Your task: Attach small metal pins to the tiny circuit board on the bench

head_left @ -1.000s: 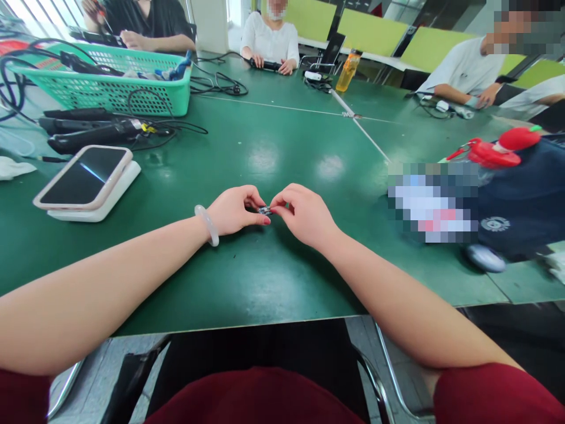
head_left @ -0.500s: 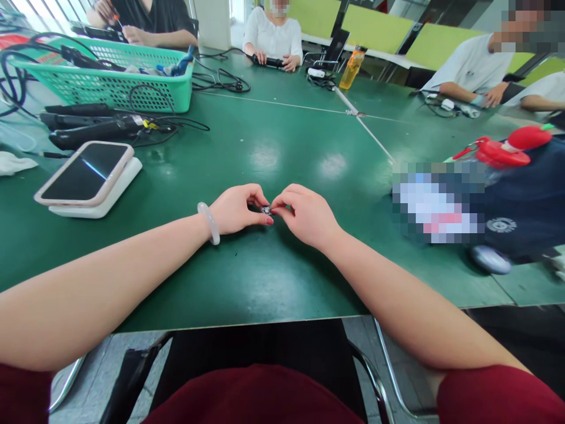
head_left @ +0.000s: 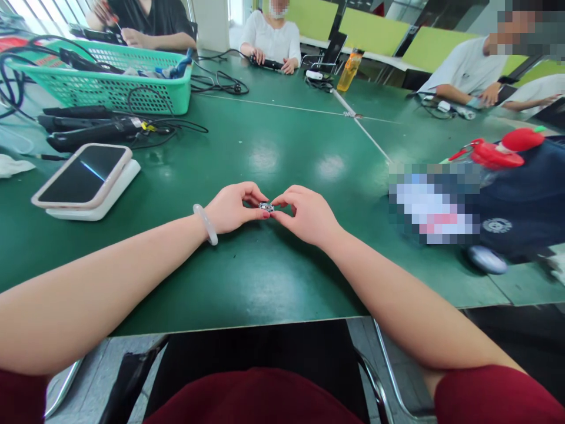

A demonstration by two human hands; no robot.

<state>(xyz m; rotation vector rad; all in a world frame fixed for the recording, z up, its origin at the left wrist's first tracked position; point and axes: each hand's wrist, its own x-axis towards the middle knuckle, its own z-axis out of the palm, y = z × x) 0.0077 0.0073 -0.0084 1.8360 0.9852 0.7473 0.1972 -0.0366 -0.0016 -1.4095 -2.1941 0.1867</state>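
Note:
A small silvery metal piece (head_left: 266, 207) is pinched between my two hands just above the green table (head_left: 260, 277); it is too small to tell its kind. My left hand (head_left: 232, 207) grips its left side between thumb and fingers, and a pale bangle (head_left: 205, 225) circles that wrist. From the other side, my right hand (head_left: 309, 213) has its thumb and index fingertips on the piece's right end. Parts of the piece are hidden behind fingertips.
At left lie a phone (head_left: 83, 174) on a white box (head_left: 95, 203), black handheld devices (head_left: 92, 132) with cables, and a green basket (head_left: 172, 97). A dark blue bag (head_left: 525, 200) and a mouse (head_left: 488, 259) are at right. Several people sit across, near an orange bottle (head_left: 350, 70).
My right fingers have spread a little, and the index finger and thumb now sit at the piece's right end. More of the metal piece shows. The view has shifted slightly.

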